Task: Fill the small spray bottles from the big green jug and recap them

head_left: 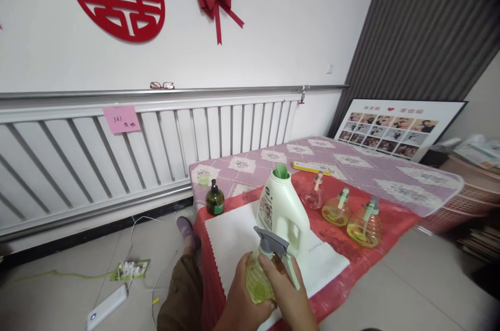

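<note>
My left hand [244, 297] is wrapped round the clear ribbed body of a spray bottle [255, 280] with yellowish liquid inside. Closed about its neck, just under the grey spray head, is my right hand [289, 292]; a pale trigger sticks out beside those fingers. Right behind the bottle stands a large pale green detergent jug [276, 201] with a handle, its mouth uncapped and a green piece [280, 169] in the opening. Both rest near a white sheet [230, 234]; the jug stands on it, while the spray bottle is held above it.
Three similar spray bottles stand on the right: a pinkish one [312, 196], then two with yellow liquid [336, 212], [363, 229]. A dark green pump bottle [214, 201] stands left. A yellow-edged box [311, 167] lies behind. A power strip [130, 270] sits on the floor.
</note>
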`<state>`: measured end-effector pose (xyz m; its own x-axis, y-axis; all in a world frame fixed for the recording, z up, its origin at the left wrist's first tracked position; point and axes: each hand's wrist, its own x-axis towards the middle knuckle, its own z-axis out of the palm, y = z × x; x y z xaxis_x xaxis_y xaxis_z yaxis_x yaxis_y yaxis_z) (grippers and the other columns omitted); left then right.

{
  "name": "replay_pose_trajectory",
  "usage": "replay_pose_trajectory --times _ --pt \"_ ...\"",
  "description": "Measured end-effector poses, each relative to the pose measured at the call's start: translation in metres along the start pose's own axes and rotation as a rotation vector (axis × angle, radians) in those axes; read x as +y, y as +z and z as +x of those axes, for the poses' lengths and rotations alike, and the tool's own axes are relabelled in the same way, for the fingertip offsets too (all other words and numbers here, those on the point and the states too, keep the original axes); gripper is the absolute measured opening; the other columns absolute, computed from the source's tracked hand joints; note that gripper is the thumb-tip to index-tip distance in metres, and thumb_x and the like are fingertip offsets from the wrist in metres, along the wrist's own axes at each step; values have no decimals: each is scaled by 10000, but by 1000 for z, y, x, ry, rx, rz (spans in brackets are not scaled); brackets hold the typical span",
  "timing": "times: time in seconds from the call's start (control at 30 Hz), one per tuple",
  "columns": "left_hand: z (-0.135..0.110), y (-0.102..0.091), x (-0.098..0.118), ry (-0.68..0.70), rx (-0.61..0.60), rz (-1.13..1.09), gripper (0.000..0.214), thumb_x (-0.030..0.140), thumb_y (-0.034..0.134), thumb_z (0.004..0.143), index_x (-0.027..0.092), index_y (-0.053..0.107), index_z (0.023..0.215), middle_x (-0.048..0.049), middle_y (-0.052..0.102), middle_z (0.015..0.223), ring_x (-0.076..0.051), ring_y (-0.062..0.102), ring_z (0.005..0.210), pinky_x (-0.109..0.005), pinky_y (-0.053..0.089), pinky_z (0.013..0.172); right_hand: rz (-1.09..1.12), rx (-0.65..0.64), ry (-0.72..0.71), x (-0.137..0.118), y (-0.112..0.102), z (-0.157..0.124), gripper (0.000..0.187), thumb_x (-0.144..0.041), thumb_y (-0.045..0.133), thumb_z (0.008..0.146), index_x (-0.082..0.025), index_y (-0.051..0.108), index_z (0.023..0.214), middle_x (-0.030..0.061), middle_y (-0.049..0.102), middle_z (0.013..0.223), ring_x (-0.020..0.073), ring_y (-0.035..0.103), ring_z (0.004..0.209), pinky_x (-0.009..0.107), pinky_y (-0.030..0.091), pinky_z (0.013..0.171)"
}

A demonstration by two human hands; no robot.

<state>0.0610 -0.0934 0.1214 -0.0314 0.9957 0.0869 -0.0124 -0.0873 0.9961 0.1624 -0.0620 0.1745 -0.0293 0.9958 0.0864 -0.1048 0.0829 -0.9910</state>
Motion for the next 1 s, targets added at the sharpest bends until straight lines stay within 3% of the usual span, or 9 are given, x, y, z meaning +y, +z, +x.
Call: replay_pose_trajectory --times 0.17,0.3,0.53,0.77,0.87,1.0 --pt "-1 -2 -2 -4 15 -13 890 131 709 545 171 301 1334 -126 501 1341 -273 496 1227 -336 408 1038 -42 36 90 -5 0 2 352 -476 712 657 -222 690 899 69 754 896 292 692 886 379 553 782" --pt "0 -2 -2 -53 62 28 898 191 755 530 187 350 1331 -119 525 1318 -298 509 1206 -341 431 1010 -21 -26 -9 0 0 3 374 -487 646 741 -205 661 986 78 724 1031 259 662 952 358 519 843" --pt "2 -1 -6 7 75 3 887 179 747 535 166 314 1309 -151 511 1318 -281 527 1186 -348 435 1004 35 97 -42 20 8 11 374 -460 746 629 -227 604 884 54 691 942 248 635 951 361 509 853" --pt "2 -2 -5 -20 110 41 861 197 751 539 174 334 1292 -143 534 1292 -284 540 1164 -347 454 975 -56 -117 -11 6 4 5 409 -474 585 800 -210 574 1113 90 665 1134 253 596 1079 368 453 940" --pt "2 -3 -5 -12 99 58 853 192 738 560 185 314 1300 -134 529 1304 -278 537 1175 -338 443 991 -12 -15 -22 10 6 6 448 -446 654 741 -224 547 1115 87 655 1160 250 595 1090 369 455 942" --pt "1 -3 -4 -7 68 27 848 178 715 550 196 301 1290 -131 529 1304 -280 535 1180 -345 441 997 13 26 -73 9 9 8 311 -399 698 706 -231 578 939 43 699 938 225 649 899 348 504 833"
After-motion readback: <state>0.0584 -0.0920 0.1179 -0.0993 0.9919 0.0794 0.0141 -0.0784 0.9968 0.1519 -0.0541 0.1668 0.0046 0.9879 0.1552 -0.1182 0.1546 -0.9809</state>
